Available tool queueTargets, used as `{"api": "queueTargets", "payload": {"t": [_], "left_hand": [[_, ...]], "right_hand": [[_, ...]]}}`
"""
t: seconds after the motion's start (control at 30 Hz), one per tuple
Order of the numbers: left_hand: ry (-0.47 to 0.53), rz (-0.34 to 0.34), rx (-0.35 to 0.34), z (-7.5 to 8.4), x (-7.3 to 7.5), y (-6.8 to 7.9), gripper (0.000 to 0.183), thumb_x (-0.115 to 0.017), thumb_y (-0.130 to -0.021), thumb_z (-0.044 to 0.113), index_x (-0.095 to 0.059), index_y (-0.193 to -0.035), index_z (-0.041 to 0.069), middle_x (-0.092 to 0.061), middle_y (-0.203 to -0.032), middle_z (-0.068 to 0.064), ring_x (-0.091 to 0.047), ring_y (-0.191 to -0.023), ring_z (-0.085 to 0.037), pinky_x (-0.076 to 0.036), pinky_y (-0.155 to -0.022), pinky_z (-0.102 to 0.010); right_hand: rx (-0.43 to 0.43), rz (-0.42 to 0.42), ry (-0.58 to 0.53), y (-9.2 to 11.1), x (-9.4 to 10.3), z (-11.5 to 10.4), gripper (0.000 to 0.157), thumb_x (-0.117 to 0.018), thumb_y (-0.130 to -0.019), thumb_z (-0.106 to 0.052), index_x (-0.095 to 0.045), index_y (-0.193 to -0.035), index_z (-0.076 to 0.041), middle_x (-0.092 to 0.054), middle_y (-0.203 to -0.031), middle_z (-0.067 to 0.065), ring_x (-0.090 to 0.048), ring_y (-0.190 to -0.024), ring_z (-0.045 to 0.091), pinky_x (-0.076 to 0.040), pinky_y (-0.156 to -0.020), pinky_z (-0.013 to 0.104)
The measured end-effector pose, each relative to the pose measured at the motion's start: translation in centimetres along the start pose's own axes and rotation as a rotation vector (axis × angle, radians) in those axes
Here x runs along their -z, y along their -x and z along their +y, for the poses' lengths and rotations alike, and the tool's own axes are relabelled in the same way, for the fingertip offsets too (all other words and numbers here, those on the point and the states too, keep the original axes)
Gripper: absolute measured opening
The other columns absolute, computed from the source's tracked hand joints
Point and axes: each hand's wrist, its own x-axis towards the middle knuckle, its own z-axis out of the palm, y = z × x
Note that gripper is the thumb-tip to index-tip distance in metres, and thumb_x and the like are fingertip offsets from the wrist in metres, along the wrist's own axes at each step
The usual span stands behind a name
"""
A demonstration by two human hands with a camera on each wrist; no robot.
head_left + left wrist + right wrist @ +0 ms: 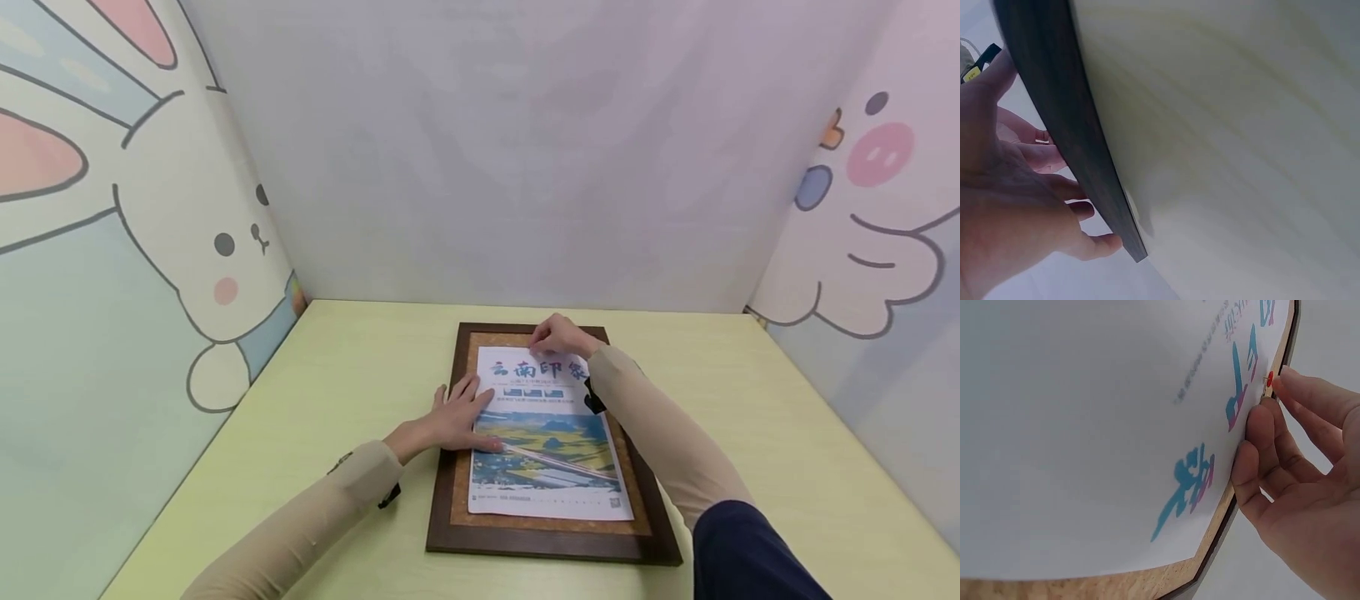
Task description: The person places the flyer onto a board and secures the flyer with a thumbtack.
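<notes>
A white poster (536,500) with blue lettering and a printed landscape lies on a cork board (637,521) with a dark brown frame (555,543). My left hand (456,417) rests with spread fingers across the frame's left side, fingertips on the poster's left edge. In the left wrist view the fingers reach over the dark frame (1079,119). At the poster's top edge is my right hand (561,336), its fingers curled. The right wrist view shows it pinching a red thumbtack (1270,379) by the thumb tip, the tack's metal point toward the board.
The board lies on a pale yellow table (360,367). A plain light curtain (525,167) stands behind it. Printed panels flank the table, with a cartoon rabbit (187,208) at left and another cartoon animal (862,217) at right.
</notes>
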Motion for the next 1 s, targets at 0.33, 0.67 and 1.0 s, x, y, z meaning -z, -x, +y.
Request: {"api": "queueTargets", "payload": {"t": [0.33,0.67,1.0], "left_hand": [[0.009,-0.004,0.003,0.1,-0.1,0.1,0.096,-0.063,-0.081,0.064,-0.026,-0.154,0.013,-0.01,-0.162,-0.018,-0.003,-0.151,-0.035,-0.008,-0.111,-0.069],[0.009,-0.006,-0.015,0.4,0.0,-0.1,0.096,-0.062,-0.082,0.064,-0.024,-0.154,0.013,-0.008,-0.163,-0.018,-0.002,-0.151,-0.035,-0.007,-0.112,-0.068],[-0.005,-0.027,-0.034,0.7,0.1,0.1,0.092,-0.06,-0.085,0.062,-0.024,-0.154,0.013,-0.004,-0.163,-0.019,0.0,-0.151,-0.037,-0.007,-0.112,-0.067]], "right_hand": [[-0.041,0.048,-0.042,0.0,-0.7,0.7,0.01,-0.068,-0.09,-0.018,-0.074,-0.092,-0.01,-0.069,-0.091,0.009,-0.06,-0.08,0.019,-0.044,-0.076,0.028],[-0.075,0.063,-0.053,0.6,-0.3,0.8,0.011,-0.069,-0.089,-0.018,-0.071,-0.088,-0.007,-0.069,-0.091,0.01,-0.06,-0.078,0.019,-0.045,-0.074,0.028],[0.021,0.158,-0.088,1.4,-0.4,0.0,0.025,-0.059,-0.097,-0.027,-0.069,-0.103,-0.005,-0.064,-0.094,0.011,-0.055,-0.078,0.021,-0.043,-0.069,0.028]]}}
